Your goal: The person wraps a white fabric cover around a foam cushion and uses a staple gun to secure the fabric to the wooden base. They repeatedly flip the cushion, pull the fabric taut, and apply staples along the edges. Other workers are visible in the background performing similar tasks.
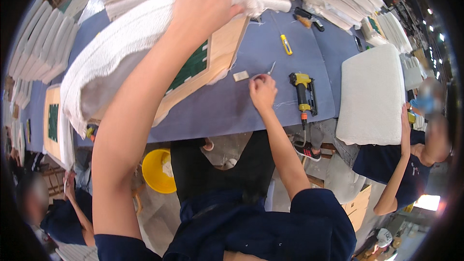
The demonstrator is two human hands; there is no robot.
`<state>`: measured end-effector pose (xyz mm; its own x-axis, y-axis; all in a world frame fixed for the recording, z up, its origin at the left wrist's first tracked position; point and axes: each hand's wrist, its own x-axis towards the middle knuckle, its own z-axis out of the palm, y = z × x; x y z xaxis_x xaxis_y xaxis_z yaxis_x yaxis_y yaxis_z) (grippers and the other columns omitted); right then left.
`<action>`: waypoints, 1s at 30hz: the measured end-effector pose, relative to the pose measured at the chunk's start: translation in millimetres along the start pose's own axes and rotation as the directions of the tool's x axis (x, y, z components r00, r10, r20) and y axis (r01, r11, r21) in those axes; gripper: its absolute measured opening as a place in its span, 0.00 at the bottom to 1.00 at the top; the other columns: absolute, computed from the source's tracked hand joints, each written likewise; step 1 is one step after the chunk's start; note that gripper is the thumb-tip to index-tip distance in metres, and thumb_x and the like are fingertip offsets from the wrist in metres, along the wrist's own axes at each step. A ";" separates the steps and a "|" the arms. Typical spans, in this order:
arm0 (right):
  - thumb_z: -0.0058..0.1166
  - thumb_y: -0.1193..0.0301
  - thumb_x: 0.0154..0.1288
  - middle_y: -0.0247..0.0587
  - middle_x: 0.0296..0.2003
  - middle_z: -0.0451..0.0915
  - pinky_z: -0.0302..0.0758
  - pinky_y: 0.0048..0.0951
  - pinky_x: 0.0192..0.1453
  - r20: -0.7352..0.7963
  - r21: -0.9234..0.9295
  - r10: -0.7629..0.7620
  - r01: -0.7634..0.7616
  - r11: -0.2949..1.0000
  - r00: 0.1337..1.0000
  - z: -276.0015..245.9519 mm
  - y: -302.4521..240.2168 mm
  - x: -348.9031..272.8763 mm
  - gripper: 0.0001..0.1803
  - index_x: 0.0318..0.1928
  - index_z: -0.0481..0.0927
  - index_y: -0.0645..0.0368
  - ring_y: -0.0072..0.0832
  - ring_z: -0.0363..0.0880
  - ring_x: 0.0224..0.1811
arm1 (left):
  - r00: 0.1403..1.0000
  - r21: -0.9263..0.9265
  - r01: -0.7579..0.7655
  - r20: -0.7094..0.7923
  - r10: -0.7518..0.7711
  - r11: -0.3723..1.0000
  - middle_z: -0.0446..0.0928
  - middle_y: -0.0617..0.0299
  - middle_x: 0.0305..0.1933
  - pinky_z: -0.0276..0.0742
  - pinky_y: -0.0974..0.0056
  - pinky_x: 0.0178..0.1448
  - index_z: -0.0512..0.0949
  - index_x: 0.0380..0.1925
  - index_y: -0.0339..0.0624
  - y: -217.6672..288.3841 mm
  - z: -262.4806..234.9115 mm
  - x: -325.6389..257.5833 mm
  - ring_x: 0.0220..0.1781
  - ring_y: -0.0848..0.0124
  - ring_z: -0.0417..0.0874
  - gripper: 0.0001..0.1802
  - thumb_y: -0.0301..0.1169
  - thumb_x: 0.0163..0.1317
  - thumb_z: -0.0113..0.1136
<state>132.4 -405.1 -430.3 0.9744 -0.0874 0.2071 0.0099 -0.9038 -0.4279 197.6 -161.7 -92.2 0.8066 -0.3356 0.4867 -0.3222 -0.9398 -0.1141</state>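
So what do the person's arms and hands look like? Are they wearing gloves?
No gloves. Both hands, the left hand and the right hand, are bare, with no rings, watch or bands that show. The forearms are bare too. The person wears a dark navy short-sleeved top, and its sleeves end near the shoulders, at the bottom of the picture.

So both arms are stretched out forward, bare from the short dark sleeves down; the left arm runs long and nearly straight up the middle of the view, elbow barely bent; the left hand [205,5] sits at the far end, palm down, fingers spread and pressing flat; the right arm angles inward and reaches less far; the right hand [262,92] is curled, knuckles up, fingertips pinched together around something small; can't make out the thumb properly.
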 end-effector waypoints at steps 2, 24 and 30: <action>0.65 0.61 0.68 0.55 0.68 0.76 0.72 0.59 0.70 -0.118 -0.064 -0.100 0.093 0.994 0.988 -7.8 15.9 -42.3 0.15 0.50 0.87 0.54 0.55 0.71 0.74 | 0.998 -0.103 -0.042 -0.054 0.037 0.994 0.89 0.47 0.48 0.81 0.35 0.58 0.79 0.68 0.52 -2.2 5.5 -0.1 0.54 0.49 0.91 0.34 0.56 0.68 0.66; 0.62 0.65 0.65 0.42 0.54 0.83 0.75 0.58 0.60 -0.095 -0.173 -0.379 0.360 0.917 0.920 23.6 -35.7 -63.6 0.15 0.53 0.87 0.46 0.48 0.78 0.61 | 0.993 0.016 0.037 0.108 -0.039 0.999 0.90 0.45 0.49 0.86 0.43 0.59 0.81 0.66 0.50 4.0 -25.5 1.0 0.53 0.48 0.92 0.32 0.56 0.70 0.62; 0.64 0.68 0.65 0.47 0.61 0.79 0.71 0.58 0.66 -0.495 -0.180 -0.025 -0.074 0.981 0.869 -66.8 26.3 -53.8 0.24 0.61 0.83 0.53 0.49 0.73 0.69 | 0.990 0.022 -0.123 -0.071 0.124 0.992 0.85 0.43 0.63 0.82 0.42 0.65 0.65 0.82 0.69 -73.8 32.8 21.9 0.63 0.41 0.87 0.38 0.61 0.75 0.59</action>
<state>65.2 -452.2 -394.0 0.7351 -0.2606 0.6259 -0.1028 -0.9554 -0.2770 255.3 -101.8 -101.6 0.7232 -0.4439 0.5292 -0.4077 -0.8928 -0.1917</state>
